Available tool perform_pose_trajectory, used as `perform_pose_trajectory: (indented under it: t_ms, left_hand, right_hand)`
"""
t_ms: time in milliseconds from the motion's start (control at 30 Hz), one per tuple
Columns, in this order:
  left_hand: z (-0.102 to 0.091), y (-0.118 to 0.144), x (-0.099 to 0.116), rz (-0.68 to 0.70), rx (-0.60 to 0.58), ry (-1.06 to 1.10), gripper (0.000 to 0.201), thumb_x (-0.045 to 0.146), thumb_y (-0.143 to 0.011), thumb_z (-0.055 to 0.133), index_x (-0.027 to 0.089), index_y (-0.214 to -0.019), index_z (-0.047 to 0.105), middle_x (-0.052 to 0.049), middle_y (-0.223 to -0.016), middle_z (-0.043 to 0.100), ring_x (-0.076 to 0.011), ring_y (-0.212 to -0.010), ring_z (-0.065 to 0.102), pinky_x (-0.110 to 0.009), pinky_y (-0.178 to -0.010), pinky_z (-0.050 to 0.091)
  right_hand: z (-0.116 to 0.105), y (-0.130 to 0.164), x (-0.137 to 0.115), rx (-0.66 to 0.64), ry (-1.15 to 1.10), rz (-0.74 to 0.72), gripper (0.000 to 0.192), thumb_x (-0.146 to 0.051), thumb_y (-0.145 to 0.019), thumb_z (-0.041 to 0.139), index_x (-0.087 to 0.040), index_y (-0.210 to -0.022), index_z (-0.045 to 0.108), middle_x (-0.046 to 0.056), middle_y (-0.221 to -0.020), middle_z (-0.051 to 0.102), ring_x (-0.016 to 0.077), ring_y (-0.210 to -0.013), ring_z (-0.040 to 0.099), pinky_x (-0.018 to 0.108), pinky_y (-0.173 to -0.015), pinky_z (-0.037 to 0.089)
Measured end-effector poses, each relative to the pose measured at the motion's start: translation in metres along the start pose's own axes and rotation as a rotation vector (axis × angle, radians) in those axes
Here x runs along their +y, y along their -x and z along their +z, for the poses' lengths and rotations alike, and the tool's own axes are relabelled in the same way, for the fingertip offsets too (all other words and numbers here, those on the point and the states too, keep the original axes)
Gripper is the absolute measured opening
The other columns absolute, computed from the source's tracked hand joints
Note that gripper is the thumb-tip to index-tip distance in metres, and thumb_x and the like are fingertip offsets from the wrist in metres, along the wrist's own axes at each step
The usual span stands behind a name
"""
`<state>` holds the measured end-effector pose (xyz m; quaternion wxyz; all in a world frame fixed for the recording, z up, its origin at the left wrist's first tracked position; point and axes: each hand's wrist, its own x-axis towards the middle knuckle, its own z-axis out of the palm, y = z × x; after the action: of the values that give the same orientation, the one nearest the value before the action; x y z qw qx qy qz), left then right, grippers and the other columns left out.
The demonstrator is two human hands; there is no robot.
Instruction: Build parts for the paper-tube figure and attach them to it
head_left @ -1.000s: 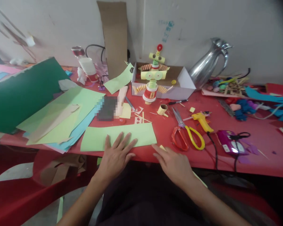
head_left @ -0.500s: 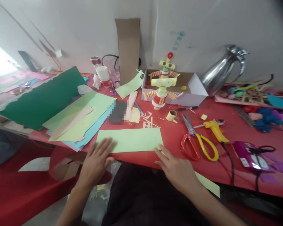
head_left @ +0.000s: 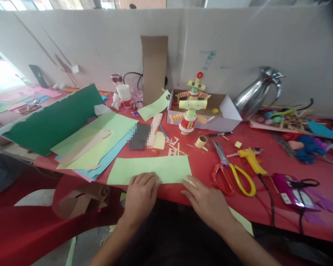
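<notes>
A pale green sheet of paper (head_left: 155, 168) lies lengthwise along the table's front edge and looks folded, with its long near side towards me. My left hand (head_left: 141, 194) presses on the middle of that near side, its fingers bent and close together. At the right end my right hand (head_left: 207, 199) rests its outstretched fingertips on the corner, thumb apart. A bit of pale yellow shows between its fingers; what it is I cannot tell. A pale strip of paper (head_left: 241, 220) sticks out beyond the right wrist, partly hidden.
Scissors (head_left: 224, 168), a yellow glue gun (head_left: 249, 160) and a purple box with cables (head_left: 294, 192) lie to the right. Behind stand a paper robot figure (head_left: 188, 122), an open box (head_left: 227, 111) and a metal jug (head_left: 256, 92). Coloured sheets (head_left: 100, 136) and a green board (head_left: 55, 118) are left.
My left hand has slid right along the near edge, from the left end to the middle, its fingers drawing together. The right hand stays put. My view has tilted up slightly.
</notes>
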<state>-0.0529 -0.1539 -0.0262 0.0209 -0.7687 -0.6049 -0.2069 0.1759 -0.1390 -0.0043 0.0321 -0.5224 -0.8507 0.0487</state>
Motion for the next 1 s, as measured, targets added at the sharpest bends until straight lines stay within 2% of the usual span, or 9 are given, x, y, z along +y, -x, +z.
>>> perform_pose_trajectory:
  t_ms: [133,233,333,433,533,633,733,833,1000]
  left_hand:
    - [-0.002,-0.024,-0.013,0.01,-0.085,0.042,0.021,0.021,-0.095,0.047,0.019,-0.084,0.065,-0.008,-0.093,0.068,-0.0229,-0.088,0.06,-0.039,-0.082,0.048]
    - [0.003,-0.031,-0.018,0.024,-0.097,0.085,0.019,0.017,-0.094,0.046,0.019,-0.084,0.062,-0.008,-0.092,0.063,-0.0227,-0.089,0.058,-0.037,-0.082,0.048]
    - [0.008,-0.031,-0.019,0.026,-0.112,0.057,0.018,0.018,-0.094,0.045,0.018,-0.098,0.063,-0.01,-0.098,0.064,-0.0239,-0.093,0.059,-0.039,-0.085,0.049]
    - [0.012,-0.033,-0.017,-0.003,-0.105,-0.06,0.039,0.019,-0.096,0.041,0.016,-0.132,0.053,-0.016,-0.123,0.061,-0.0261,-0.101,0.061,-0.04,-0.086,0.05]
    - [0.013,-0.042,-0.014,-0.031,-0.151,-0.182,0.055,0.011,-0.093,0.035,0.015,-0.147,0.039,-0.018,-0.146,0.047,-0.0265,-0.104,0.063,-0.039,-0.084,0.052]
    - [0.013,-0.051,-0.011,-0.054,-0.239,-0.224,0.063,0.004,-0.085,0.036,0.015,-0.147,0.039,-0.017,-0.145,0.049,-0.0256,-0.097,0.065,-0.038,-0.076,0.054]
    - [0.011,-0.056,-0.009,-0.077,-0.273,-0.241,0.061,0.004,-0.084,0.035,0.015,-0.143,0.045,-0.017,-0.137,0.055,-0.0242,-0.09,0.066,-0.035,-0.069,0.054]
    - [0.01,-0.055,-0.008,-0.091,-0.236,-0.261,0.056,0.005,-0.085,0.036,0.017,-0.138,0.049,-0.016,-0.143,0.05,-0.0233,-0.088,0.066,-0.034,-0.067,0.054]
    - [0.019,-0.044,-0.013,-0.096,-0.108,-0.215,0.049,0.007,-0.087,0.041,0.022,-0.132,0.054,-0.011,-0.149,0.047,-0.0247,-0.093,0.068,-0.036,-0.069,0.056]
  right_hand:
    - [-0.02,-0.045,0.014,0.022,-0.136,0.004,0.032,-0.037,-0.099,0.051,-0.031,-0.127,0.064,0.004,-0.134,0.064,0.0219,-0.106,0.068,0.029,-0.076,0.053]
    - [-0.027,-0.086,0.026,-0.026,-0.168,0.036,0.043,-0.036,-0.091,0.063,-0.029,-0.133,0.06,0.007,-0.133,0.062,0.0249,-0.108,0.065,0.029,-0.075,0.048]
    - [-0.023,-0.108,0.031,-0.078,-0.192,0.026,0.036,-0.029,-0.087,0.068,-0.027,-0.122,0.066,0.006,-0.116,0.067,0.0231,-0.101,0.064,0.027,-0.071,0.042]
    - [-0.014,-0.111,0.033,-0.09,-0.214,0.01,0.018,-0.025,-0.087,0.067,-0.025,-0.105,0.072,0.003,-0.104,0.068,0.0196,-0.096,0.064,0.025,-0.072,0.04]
    - [-0.009,-0.109,0.036,-0.084,-0.239,0.01,0.02,-0.025,-0.087,0.067,-0.024,-0.107,0.069,0.003,-0.109,0.066,0.019,-0.098,0.062,0.025,-0.076,0.04]
    - [-0.008,-0.11,0.041,-0.087,-0.264,0.002,0.029,-0.026,-0.084,0.07,-0.023,-0.113,0.066,0.004,-0.109,0.067,0.0198,-0.1,0.061,0.025,-0.078,0.04]
    - [-0.009,-0.112,0.042,-0.087,-0.282,-0.014,0.018,-0.024,-0.082,0.072,-0.023,-0.1,0.069,0.002,-0.101,0.066,0.0178,-0.093,0.062,0.024,-0.076,0.04]
    - [-0.01,-0.109,0.039,-0.055,-0.285,-0.013,0.011,-0.023,-0.083,0.071,-0.023,-0.094,0.067,0.001,-0.102,0.063,0.0171,-0.091,0.061,0.024,-0.072,0.038]
    - [-0.004,-0.096,0.035,0.095,-0.148,-0.042,0.017,-0.021,-0.09,0.062,-0.025,-0.106,0.065,0.003,-0.11,0.064,0.0192,-0.089,0.061,0.026,-0.06,0.033]
